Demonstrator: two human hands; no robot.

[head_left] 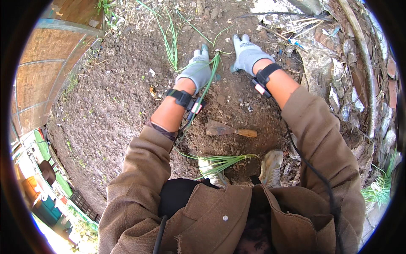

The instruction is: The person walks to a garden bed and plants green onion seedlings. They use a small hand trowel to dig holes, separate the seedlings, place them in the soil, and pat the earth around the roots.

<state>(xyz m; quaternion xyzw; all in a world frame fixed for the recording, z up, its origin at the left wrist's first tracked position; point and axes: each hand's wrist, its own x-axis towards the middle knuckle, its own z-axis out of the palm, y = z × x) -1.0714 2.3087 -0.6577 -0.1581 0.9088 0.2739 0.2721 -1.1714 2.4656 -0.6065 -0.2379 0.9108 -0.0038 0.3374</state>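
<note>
My left hand [198,68], in a grey work glove, reaches onto the dark soil with its fingers stretched forward. Long leaves of a green onion plant [215,63] run beside that palm and partly cover its thumb. On the other side of the plant, my right hand [248,54] rests on the ground, gloved too, its fingers and thumb apart. Neither hand grips anything that I can see. Closer to me lies a putty knife [230,129] with a rusty blade and a wooden handle. A loose bunch of green onions [226,163] lies across the ground by my shoes.
More green onions [171,46] stand in the soil at the far left of my hands. Rubble and torn sacking [316,70] border the right side, along a bent pole [364,63]. A panelled wall [46,72] rises at the left. My shoes [271,168] stand near the bunch.
</note>
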